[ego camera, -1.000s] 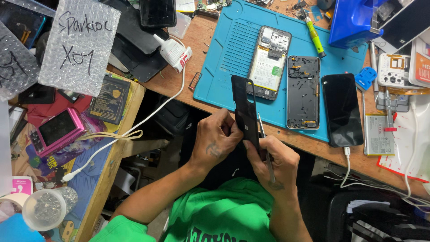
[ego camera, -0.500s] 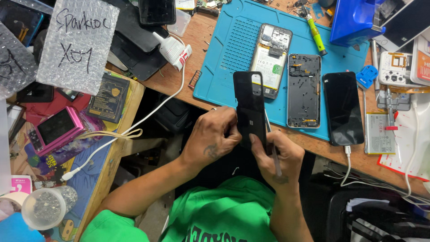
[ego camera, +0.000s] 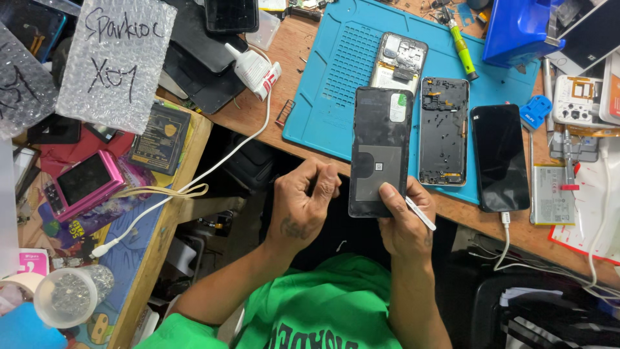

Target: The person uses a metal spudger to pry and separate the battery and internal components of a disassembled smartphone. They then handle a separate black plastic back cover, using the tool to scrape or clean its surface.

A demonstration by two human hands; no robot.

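Black plastic phone back cover — thin, light, bendable — is pinched at its lower edge by the right hand, which also holds a white pry tool; the left hand is loosely curled, holding nothing.

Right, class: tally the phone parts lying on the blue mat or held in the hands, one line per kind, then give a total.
Dark phone back cover, held in the right hand: 1
Opened phone bodies on the blue mat: 2
Assembled phone with dark screen: 1
Total: 4
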